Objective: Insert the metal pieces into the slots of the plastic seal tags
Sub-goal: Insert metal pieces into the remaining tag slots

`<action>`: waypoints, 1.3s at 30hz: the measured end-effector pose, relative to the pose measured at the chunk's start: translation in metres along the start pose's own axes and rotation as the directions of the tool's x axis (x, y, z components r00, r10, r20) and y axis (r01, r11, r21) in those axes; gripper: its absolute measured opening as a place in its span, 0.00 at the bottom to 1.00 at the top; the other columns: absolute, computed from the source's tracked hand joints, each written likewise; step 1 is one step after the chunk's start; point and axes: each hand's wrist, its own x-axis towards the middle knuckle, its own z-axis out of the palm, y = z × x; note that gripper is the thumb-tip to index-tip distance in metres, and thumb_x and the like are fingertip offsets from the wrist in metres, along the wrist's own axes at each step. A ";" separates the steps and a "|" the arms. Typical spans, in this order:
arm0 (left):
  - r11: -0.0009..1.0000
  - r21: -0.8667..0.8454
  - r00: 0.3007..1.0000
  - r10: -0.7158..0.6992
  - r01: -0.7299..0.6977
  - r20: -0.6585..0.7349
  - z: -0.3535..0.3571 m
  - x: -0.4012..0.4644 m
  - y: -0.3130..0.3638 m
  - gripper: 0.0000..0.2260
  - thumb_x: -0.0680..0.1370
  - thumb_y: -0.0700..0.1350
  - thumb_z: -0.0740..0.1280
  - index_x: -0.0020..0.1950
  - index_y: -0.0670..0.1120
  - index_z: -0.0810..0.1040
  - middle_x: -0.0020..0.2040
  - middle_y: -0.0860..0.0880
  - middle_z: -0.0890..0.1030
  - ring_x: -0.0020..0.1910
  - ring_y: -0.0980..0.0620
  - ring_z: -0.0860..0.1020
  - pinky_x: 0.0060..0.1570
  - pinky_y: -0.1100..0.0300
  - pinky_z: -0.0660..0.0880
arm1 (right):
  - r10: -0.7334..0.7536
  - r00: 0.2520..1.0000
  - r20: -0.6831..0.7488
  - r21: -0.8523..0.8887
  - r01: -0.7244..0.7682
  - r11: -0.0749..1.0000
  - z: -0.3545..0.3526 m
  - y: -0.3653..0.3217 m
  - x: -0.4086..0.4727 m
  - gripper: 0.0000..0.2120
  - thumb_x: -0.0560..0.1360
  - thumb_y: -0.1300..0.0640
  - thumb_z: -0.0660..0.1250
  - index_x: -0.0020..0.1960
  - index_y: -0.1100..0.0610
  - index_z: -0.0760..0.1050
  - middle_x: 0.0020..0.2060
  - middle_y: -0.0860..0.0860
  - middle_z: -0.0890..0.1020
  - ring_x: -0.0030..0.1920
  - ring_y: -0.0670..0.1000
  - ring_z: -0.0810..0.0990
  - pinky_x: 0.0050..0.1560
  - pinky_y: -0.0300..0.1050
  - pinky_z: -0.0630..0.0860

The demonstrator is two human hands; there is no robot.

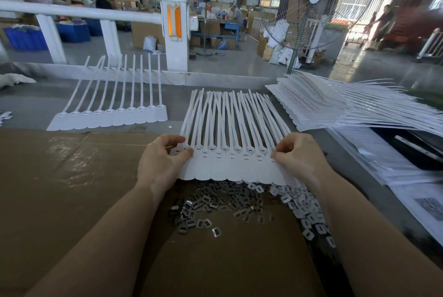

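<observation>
Gripping a tag strip [230,165] at each end, left hand [160,160] and right hand [297,155] hold it crosswise above metal pieces [215,203] heaped toward the counter's near edge.

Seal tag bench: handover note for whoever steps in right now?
Left hand pinches the left end of the tag strip; right hand pinches its right end. The strip is held over the cardboard, straps pointing away.
Metal pieces lie loose in a pile just below the strip.
Done: metal shows in several of the strip's slots; whether all are filled cannot be told.
Another strip lies flat far left; a stack of strips sits far right. Whether either has been fitted is unclear.
Left: check the held strip, then continue with the rest.
</observation>
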 end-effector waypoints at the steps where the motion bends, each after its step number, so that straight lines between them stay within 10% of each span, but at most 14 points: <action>1: 1.000 -0.002 1.000 0.003 -0.003 0.002 0.000 0.000 0.000 0.12 0.72 0.46 0.73 0.55 0.50 0.78 0.49 0.55 0.77 0.53 0.54 0.74 0.55 0.56 0.72 | -0.012 1.000 -0.010 -0.011 0.012 1.000 0.000 0.000 -0.001 0.07 0.72 0.57 0.71 0.38 0.52 0.74 0.40 0.49 0.78 0.43 0.48 0.77 0.47 0.46 0.76; 15: 1.000 0.001 1.000 0.013 -0.013 0.000 0.000 0.001 -0.001 0.10 0.72 0.46 0.73 0.53 0.51 0.79 0.48 0.54 0.78 0.52 0.54 0.75 0.55 0.57 0.71 | -0.248 0.959 0.136 -0.209 0.273 0.939 -0.023 -0.010 -0.054 0.04 0.73 0.58 0.70 0.43 0.49 0.81 0.34 0.39 0.74 0.35 0.39 0.73 0.38 0.29 0.68; 31: 1.000 -0.007 1.000 0.019 -0.019 -0.009 0.000 0.001 -0.003 0.09 0.72 0.47 0.73 0.51 0.52 0.78 0.47 0.55 0.77 0.51 0.55 0.74 0.52 0.59 0.69 | -0.369 0.905 0.209 -0.561 0.421 0.713 -0.007 -0.008 -0.079 0.14 0.78 0.56 0.58 0.61 0.47 0.74 0.51 0.46 0.69 0.48 0.46 0.70 0.43 0.38 0.66; 39: 0.999 -0.026 1.000 0.018 -0.018 0.003 0.000 0.002 -0.004 0.09 0.72 0.47 0.73 0.51 0.52 0.78 0.49 0.55 0.78 0.53 0.55 0.74 0.54 0.58 0.70 | -0.366 0.916 0.166 -0.464 0.400 0.791 -0.006 -0.005 -0.079 0.04 0.77 0.53 0.63 0.50 0.49 0.76 0.46 0.43 0.71 0.45 0.43 0.68 0.45 0.36 0.67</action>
